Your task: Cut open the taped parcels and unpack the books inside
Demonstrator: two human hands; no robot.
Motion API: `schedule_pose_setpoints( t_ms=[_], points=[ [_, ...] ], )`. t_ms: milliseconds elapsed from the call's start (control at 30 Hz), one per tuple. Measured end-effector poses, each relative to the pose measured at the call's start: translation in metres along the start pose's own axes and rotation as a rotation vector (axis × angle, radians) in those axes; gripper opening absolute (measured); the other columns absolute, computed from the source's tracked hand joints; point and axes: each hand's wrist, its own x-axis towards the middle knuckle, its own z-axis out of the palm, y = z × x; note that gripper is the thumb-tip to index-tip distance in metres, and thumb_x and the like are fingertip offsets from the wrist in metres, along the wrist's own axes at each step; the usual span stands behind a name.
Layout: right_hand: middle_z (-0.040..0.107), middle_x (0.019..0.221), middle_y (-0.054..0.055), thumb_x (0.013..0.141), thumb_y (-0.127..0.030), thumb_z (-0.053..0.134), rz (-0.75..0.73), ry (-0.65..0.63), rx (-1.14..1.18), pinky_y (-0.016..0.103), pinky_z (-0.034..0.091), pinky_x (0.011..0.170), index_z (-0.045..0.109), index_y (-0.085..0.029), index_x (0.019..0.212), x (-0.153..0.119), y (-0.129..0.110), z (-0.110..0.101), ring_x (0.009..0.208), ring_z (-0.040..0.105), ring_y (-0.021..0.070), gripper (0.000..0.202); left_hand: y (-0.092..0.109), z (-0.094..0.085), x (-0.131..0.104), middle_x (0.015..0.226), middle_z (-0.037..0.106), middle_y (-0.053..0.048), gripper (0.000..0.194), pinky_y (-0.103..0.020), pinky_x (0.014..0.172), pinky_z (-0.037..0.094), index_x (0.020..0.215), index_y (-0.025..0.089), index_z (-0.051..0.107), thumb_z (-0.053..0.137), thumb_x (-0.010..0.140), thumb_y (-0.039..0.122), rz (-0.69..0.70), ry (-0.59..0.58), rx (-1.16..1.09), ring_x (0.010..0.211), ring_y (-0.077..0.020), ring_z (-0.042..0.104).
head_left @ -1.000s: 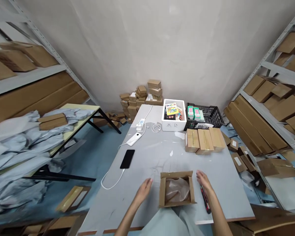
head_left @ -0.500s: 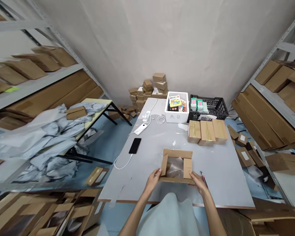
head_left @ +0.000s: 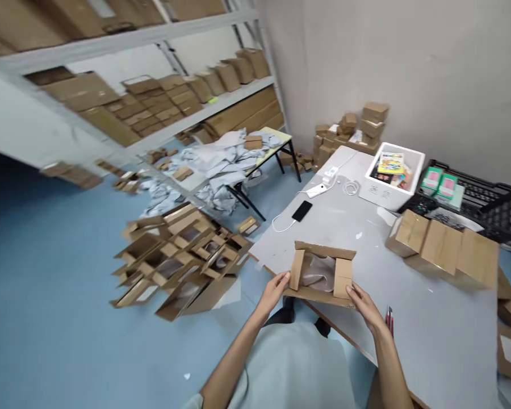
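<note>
An open cardboard box (head_left: pixel 343 277) with clear plastic inside is held between my two hands at the near edge of the grey table (head_left: pixel 434 335). My left hand (head_left: pixel 276 288) grips its left side, fingers at the corner. At its right front corner, my right hand (head_left: pixel 363 301) has its thumb on the flap and fingers around the outside. The box is upright, its top flaps spread. A pair of red and black cutters or pens (head_left: pixel 389 320) lies right of my right hand.
A phone (head_left: pixel 302 211), a white foam box (head_left: pixel 381 193), a black crate (head_left: pixel 502 207) and closed cartons (head_left: pixel 440 250) stand on the table. Many open boxes (head_left: pixel 187 255) cover the floor at left. Behind them are a shelf (head_left: pixel 111 45) and a side table with bluish bags (head_left: pixel 221 156).
The view has swung left, bringing more floor and shelf into sight. The box, still in both my hands, has moved toward the table's left part and near edge.
</note>
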Motion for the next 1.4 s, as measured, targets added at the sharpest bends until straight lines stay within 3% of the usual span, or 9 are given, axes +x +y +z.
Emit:
schedule_pose_setpoints(
  t_ms=[200, 333, 467, 600, 700, 800, 933, 1133, 1400],
  points=[
    [0.076, 0.159, 0.017, 0.065, -0.089, 0.094, 0.069, -0.040, -0.166, 0.054, 0.052, 0.132, 0.090, -0.026, 0.134, 0.017, -0.009, 0.049, 0.163, 0.059, 0.0450, 0.093, -0.024, -0.046, -0.006, 0.143, 0.084, -0.017, 0.072, -0.054, 0.129, 0.054, 0.126, 0.018, 0.087, 0.078, 0.088, 0.079, 0.038, 0.077, -0.142, 0.141, -0.0410, 0.074],
    [0.078, 0.157, 0.016, 0.072, -0.090, 0.090, 0.027, -0.143, -0.264, 0.057, 0.051, 0.135, 0.084, -0.026, 0.145, 0.028, -0.015, 0.114, 0.160, 0.063, 0.0439, 0.098, -0.048, -0.102, -0.003, 0.150, 0.081, -0.016, 0.071, -0.051, 0.131, 0.050, 0.132, 0.018, 0.086, 0.072, 0.094, 0.076, 0.083, 0.147, -0.229, 0.143, -0.0389, 0.073],
    [0.078, 0.157, 0.015, 0.077, -0.088, 0.090, 0.055, -0.259, -0.364, 0.059, 0.054, 0.132, 0.081, -0.027, 0.151, 0.045, -0.011, 0.217, 0.158, 0.065, 0.0440, 0.096, -0.085, -0.190, -0.015, 0.150, 0.081, -0.015, 0.071, -0.052, 0.132, 0.049, 0.133, 0.018, 0.085, 0.068, 0.095, 0.075, 0.077, 0.283, -0.343, 0.145, -0.0385, 0.072],
    [0.075, 0.161, 0.014, 0.078, -0.083, 0.094, 0.082, -0.478, -0.465, 0.055, 0.056, 0.130, 0.083, -0.028, 0.147, 0.065, 0.005, 0.354, 0.159, 0.064, 0.0415, 0.089, -0.136, -0.291, -0.054, 0.147, 0.083, -0.012, 0.069, -0.051, 0.130, 0.051, 0.130, 0.021, 0.086, 0.072, 0.092, 0.077, -0.007, 0.524, -0.500, 0.142, -0.0386, 0.072],
    [0.078, 0.157, 0.013, 0.072, -0.081, 0.097, 0.135, -0.656, -0.577, 0.055, 0.060, 0.125, 0.084, -0.030, 0.143, 0.073, 0.020, 0.463, 0.154, 0.069, 0.0408, 0.090, -0.174, -0.353, -0.099, 0.148, 0.082, -0.013, 0.075, -0.050, 0.128, 0.052, 0.130, 0.021, 0.086, 0.074, 0.088, 0.082, -0.065, 0.750, -0.602, 0.144, -0.0402, 0.071],
    [0.080, 0.155, 0.010, 0.073, -0.080, 0.096, 0.143, -0.872, -0.706, 0.052, 0.061, 0.123, 0.083, -0.032, 0.143, 0.074, 0.031, 0.561, 0.149, 0.072, 0.0378, 0.086, -0.207, -0.393, -0.143, 0.151, 0.080, -0.015, 0.081, -0.049, 0.129, 0.051, 0.134, 0.020, 0.085, 0.076, 0.087, 0.085, -0.108, 0.923, -0.697, 0.148, -0.0408, 0.068],
    [0.080, 0.154, 0.008, 0.081, -0.073, 0.093, 0.089, -1.115, -0.839, 0.049, 0.061, 0.120, 0.082, -0.031, 0.145, 0.071, 0.049, 0.671, 0.148, 0.071, 0.0356, 0.077, -0.241, -0.418, -0.181, 0.159, 0.075, -0.016, 0.084, -0.050, 0.126, 0.054, 0.139, 0.021, 0.082, 0.076, 0.088, 0.087, -0.144, 1.088, -0.887, 0.155, -0.0410, 0.064],
    [0.083, 0.145, 0.009, 0.084, -0.069, 0.091, 0.182, -1.330, -0.951, 0.044, 0.062, 0.111, 0.084, -0.029, 0.142, 0.065, 0.099, 0.793, 0.127, 0.078, 0.0315, 0.071, -0.282, -0.461, -0.199, 0.163, 0.073, -0.016, 0.076, -0.056, 0.140, 0.040, 0.138, 0.021, 0.083, 0.079, 0.090, 0.079, -0.262, 1.321, -0.964, 0.162, -0.0402, 0.059],
    [0.086, 0.128, 0.008, 0.087, -0.064, 0.089, 0.281, -1.386, -0.911, 0.041, 0.065, 0.093, 0.085, -0.030, 0.141, 0.062, 0.162, 0.916, 0.110, 0.078, 0.0286, 0.064, -0.307, -0.593, -0.212, 0.162, 0.074, -0.015, 0.059, -0.058, 0.133, 0.051, 0.136, 0.023, 0.085, 0.079, 0.096, 0.065, -0.402, 1.314, -0.934, 0.161, -0.0415, 0.059]
  ],
)
